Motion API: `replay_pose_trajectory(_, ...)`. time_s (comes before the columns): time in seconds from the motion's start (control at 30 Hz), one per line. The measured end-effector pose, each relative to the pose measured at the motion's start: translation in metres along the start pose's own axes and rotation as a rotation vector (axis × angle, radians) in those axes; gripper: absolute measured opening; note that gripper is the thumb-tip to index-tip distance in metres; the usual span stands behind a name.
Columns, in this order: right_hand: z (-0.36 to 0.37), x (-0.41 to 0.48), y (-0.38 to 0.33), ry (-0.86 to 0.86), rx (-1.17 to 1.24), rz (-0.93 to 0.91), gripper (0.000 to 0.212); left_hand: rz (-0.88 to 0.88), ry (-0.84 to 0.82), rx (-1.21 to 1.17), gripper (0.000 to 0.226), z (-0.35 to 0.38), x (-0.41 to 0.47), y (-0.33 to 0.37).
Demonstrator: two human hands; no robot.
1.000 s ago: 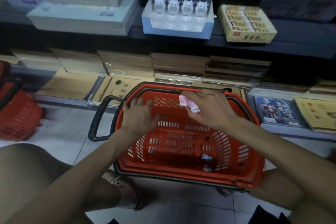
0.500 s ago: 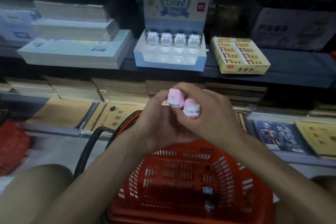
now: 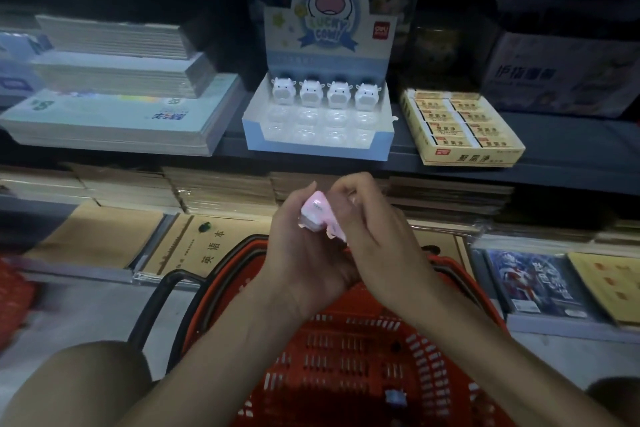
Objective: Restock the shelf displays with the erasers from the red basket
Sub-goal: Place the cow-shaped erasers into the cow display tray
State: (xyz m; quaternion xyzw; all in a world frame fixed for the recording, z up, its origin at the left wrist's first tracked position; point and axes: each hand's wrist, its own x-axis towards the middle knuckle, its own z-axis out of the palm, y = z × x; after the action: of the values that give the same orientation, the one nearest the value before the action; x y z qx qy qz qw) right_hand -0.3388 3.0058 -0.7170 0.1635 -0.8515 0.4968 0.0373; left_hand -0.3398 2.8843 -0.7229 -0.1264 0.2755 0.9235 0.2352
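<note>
Fingers of the left hand and the right hand curl tight round two small smooth pink erasers, held together above the red plastic basket with slotted walls. One small pale eraser lies on its floor. Up on the dark grey shelf, a blue and white card box holds four round white cow erasers in its back row.

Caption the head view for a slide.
Left hand and right hand hold pink cow erasers over the red basket, below the mostly empty cow display box.
</note>
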Motion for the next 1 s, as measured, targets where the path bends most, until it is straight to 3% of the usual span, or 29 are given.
replay_pose_trajectory(0.2, -0.007, 0.014, -0.009, 0.128, 0.538, 0.213, 0.038, 0.084, -0.001, -0.119, 0.046, 0.007, 0.004, 0.002)
replay_pose_trajectory(0.3, -0.016, 0.020, -0.008, 0.105, 0.860, 0.244, 0.027, 0.118, 0.017, -0.232, 0.017, 0.006, 0.007, 0.009)
replay_pose_trajectory(0.37, -0.023, 0.023, -0.007, 0.116, 0.938, 0.240, 0.029, 0.165, 0.095, -0.255, 0.018, 0.004, 0.010, 0.015)
replay_pose_trajectory(0.53, -0.033, 0.024, -0.007, 0.124, 0.755, 0.230, 0.041, 0.211, 0.131, -0.166, 0.045, 0.002, 0.005, 0.029)
replay_pose_trajectory(0.77, -0.039, 0.020, -0.013, 0.158, 0.553, 0.173, 0.034, 0.219, 0.044, 0.276, 0.041, 0.010, -0.008, 0.034)
replay_pose_trajectory(0.9, -0.039, 0.020, -0.013, 0.176, 0.396, 0.151, 0.031, 0.255, 0.060, 0.400, 0.037, 0.017, -0.014, 0.032)
replay_pose_trajectory(1.0, -0.037, 0.020, -0.015, 0.215, 0.421, 0.148, 0.031, 0.285, 0.042, 0.450, 0.037, 0.018, -0.014, 0.029)
